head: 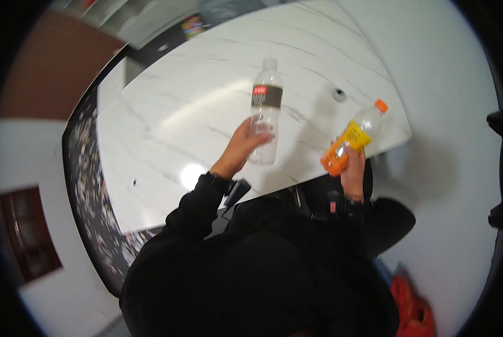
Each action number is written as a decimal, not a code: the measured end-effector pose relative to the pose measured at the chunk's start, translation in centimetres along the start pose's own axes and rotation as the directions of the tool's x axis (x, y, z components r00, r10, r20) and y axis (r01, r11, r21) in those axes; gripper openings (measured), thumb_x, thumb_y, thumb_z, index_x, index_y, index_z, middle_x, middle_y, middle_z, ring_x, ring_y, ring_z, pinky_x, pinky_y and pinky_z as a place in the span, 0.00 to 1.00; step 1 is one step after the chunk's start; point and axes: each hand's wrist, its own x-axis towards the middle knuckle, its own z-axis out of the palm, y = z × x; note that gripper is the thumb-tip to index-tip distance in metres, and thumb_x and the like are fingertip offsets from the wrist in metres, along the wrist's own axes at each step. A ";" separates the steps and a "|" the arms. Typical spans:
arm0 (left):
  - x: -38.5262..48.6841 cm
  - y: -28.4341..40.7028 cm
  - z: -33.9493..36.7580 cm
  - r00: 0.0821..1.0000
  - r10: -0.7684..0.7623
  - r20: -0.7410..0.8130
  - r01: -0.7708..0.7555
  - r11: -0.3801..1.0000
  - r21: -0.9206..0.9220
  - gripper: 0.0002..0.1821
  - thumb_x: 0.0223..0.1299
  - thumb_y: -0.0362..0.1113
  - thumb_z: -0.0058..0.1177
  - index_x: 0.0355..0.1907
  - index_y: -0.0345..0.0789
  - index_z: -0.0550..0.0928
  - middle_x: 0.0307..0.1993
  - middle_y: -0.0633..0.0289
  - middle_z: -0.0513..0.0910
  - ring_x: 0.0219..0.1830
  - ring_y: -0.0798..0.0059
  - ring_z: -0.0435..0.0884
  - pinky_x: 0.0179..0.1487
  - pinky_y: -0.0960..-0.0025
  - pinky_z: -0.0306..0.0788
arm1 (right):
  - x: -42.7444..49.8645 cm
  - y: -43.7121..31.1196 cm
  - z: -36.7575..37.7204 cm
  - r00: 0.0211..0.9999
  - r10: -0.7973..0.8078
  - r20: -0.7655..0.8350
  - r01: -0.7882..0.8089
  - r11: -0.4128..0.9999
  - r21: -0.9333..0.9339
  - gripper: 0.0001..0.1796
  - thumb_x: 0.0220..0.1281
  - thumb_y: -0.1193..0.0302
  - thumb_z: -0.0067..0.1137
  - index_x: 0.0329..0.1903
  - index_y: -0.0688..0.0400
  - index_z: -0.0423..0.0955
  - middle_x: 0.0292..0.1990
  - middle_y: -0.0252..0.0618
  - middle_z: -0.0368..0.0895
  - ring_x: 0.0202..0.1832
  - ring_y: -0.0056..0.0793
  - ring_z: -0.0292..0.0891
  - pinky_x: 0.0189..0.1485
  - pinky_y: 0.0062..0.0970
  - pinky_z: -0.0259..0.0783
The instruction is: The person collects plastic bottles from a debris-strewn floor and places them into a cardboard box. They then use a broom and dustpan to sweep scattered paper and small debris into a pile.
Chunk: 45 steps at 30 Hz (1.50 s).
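A clear plastic bottle [267, 78] with a brown and red label is gripped near its lower half by my left hand [238, 147]. Its neck points away from me, and whether it has a cap is too blurred to tell. Farther right, my right hand [353, 168] holds an orange-capped plastic bottle [354, 134] around its lower part. That bottle is tilted, cap up and to the right, with a yellow and orange label and a see-through upper part. Both bottles are over the white marble-patterned table [171, 105], the right one close to its near edge.
A small round object with a dark centre [339, 94] is on the table between the bottles, toward the right. Black straps with a dark device [237, 193] sit at my left wrist. A red cloth item [411, 305] lies at lower right. Dark speckled flooring [89, 177] borders the table's left.
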 end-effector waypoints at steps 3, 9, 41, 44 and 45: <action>-11.2 -0.2 -1.7 0.952 0.058 -0.301 -0.069 0.997 -0.028 0.30 0.58 0.32 0.51 0.62 0.28 0.58 0.53 0.50 0.70 0.52 0.64 0.74 0.58 0.64 0.67 | -2.2 0.3 1.9 0.936 0.072 0.345 -0.055 0.997 -0.059 0.25 0.56 0.71 0.47 0.57 0.66 0.58 0.46 0.49 0.72 0.49 0.43 0.72 0.52 0.39 0.70; -26.1 -5.2 -2.8 0.671 0.153 -0.726 -0.343 0.931 -0.121 0.30 0.58 0.31 0.52 0.61 0.29 0.59 0.49 0.54 0.72 0.49 0.70 0.75 0.54 0.69 0.68 | -4.4 2.4 6.8 0.772 0.285 0.567 -0.192 0.956 -0.220 0.23 0.54 0.73 0.49 0.54 0.65 0.60 0.44 0.48 0.73 0.44 0.39 0.75 0.49 0.37 0.72; -58.1 -19.8 -7.5 -0.455 -0.347 -0.820 -0.831 0.498 0.250 0.22 0.59 0.34 0.52 0.55 0.33 0.66 0.45 0.62 0.75 0.45 0.77 0.75 0.50 0.70 0.70 | -34.6 31.6 44.2 -0.416 0.759 0.501 0.091 0.582 -0.808 0.20 0.63 0.61 0.49 0.50 0.61 0.62 0.39 0.41 0.73 0.38 0.29 0.76 0.40 0.28 0.75; -61.0 -17.8 -9.9 -0.591 -0.242 -0.769 -0.730 0.567 0.383 0.21 0.61 0.34 0.50 0.55 0.31 0.65 0.44 0.60 0.76 0.44 0.74 0.76 0.51 0.69 0.71 | -38.5 35.7 48.1 -0.418 0.725 0.547 -0.004 0.601 -0.800 0.18 0.64 0.63 0.49 0.50 0.62 0.63 0.39 0.41 0.75 0.37 0.28 0.76 0.39 0.28 0.76; -61.7 -17.3 -10.0 -0.639 -0.294 -0.711 -0.718 0.561 0.413 0.21 0.61 0.34 0.50 0.55 0.31 0.65 0.45 0.59 0.76 0.45 0.74 0.76 0.51 0.69 0.71 | -39.6 36.7 48.9 -0.470 0.708 0.527 -0.080 0.561 -0.824 0.18 0.64 0.64 0.49 0.50 0.63 0.63 0.39 0.43 0.75 0.37 0.29 0.76 0.39 0.28 0.76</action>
